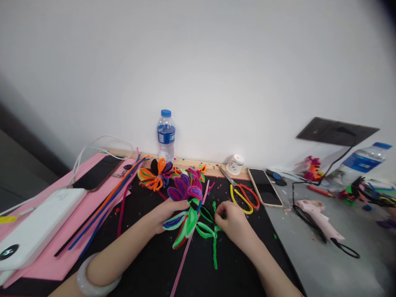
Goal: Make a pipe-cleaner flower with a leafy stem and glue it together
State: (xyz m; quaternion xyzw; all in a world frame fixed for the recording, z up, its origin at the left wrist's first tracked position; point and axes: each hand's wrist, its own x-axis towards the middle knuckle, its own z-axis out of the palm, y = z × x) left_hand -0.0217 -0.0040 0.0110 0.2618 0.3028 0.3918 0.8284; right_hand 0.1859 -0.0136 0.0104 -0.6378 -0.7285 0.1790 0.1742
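Observation:
My left hand [168, 209] is closed around a pipe-cleaner flower [192, 206] with purple, green and red looped petals; its fingertips are partly hidden behind the petals. A long pink stem [182, 264] runs down past the flower toward me. To the right, my right hand [231, 218] pinches a green pipe-cleaner stem with leaf loops [215, 247]. Its green leaf loop [204, 230] reaches to the flower's edge; whether they are joined I cannot tell. Just behind the left hand lies an orange and multicolour pipe-cleaner flower [159, 175].
Scissors [241, 198] with yellow and red handles lie beyond my right hand, near a phone [265, 187] and a paper cup [235, 165]. A water bottle [166, 136] stands by the wall. Loose pipe cleaners [107, 202] and a power bank [40, 231] lie left; a glue gun [320, 218] lies right.

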